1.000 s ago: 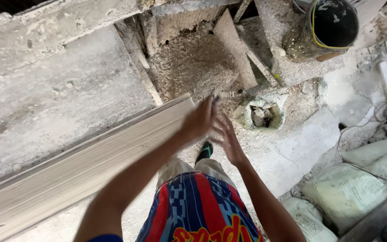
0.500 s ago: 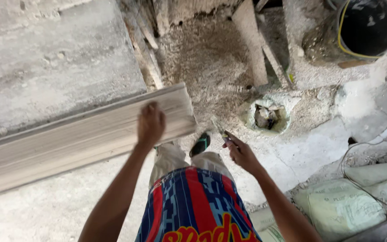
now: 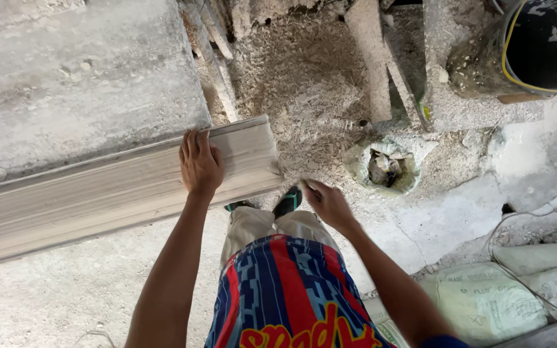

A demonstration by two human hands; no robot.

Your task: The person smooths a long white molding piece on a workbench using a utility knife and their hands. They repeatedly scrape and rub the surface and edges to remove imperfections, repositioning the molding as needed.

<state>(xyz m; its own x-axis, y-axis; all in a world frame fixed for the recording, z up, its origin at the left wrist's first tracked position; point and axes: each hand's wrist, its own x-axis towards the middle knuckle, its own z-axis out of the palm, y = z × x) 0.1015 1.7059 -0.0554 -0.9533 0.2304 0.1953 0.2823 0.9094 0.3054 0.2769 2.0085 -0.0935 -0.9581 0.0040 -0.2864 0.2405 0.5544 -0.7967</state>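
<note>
Board: I see a long pale wooden board (image 3: pixel 98 193) lying across the left half of the view, its near end stopping just left of centre, over a dusty concrete floor (image 3: pixel 66 296).
Left hand: my left hand (image 3: pixel 199 164) lies palm down on the top face of the board near that end, fingers together and curled over the far edge, clamped on the board.
Right hand: my right hand (image 3: pixel 328 203) hangs just right of the board's end, apart from it, fingers drawn in around something thin and dark; I cannot tell what it is, or whether the grip is firm.
Body: below the hands I see a red and blue patterned shirt (image 3: pixel 285 296), light trousers and a dark shoe (image 3: pixel 289 201) with green trim, just beneath the board's end.
Slab: a grey concrete slab (image 3: pixel 78 77) fills the upper left, just beyond the board.
Sawdust: a heap of sawdust and shavings (image 3: pixel 304 71) lies ahead of the board's end, with wooden offcuts (image 3: pixel 367 58) lying in it.
Hole: a round hole (image 3: pixel 385 169) in the floor holds rubble, near my right hand.
Bucket: a black bucket (image 3: pixel 536 45) with a yellow rim stands at the upper right, well apart.
Sacks: pale filled sacks (image 3: pixel 491 299) lie at the lower right, with a thin cable (image 3: pixel 523 216) trailing above them.
</note>
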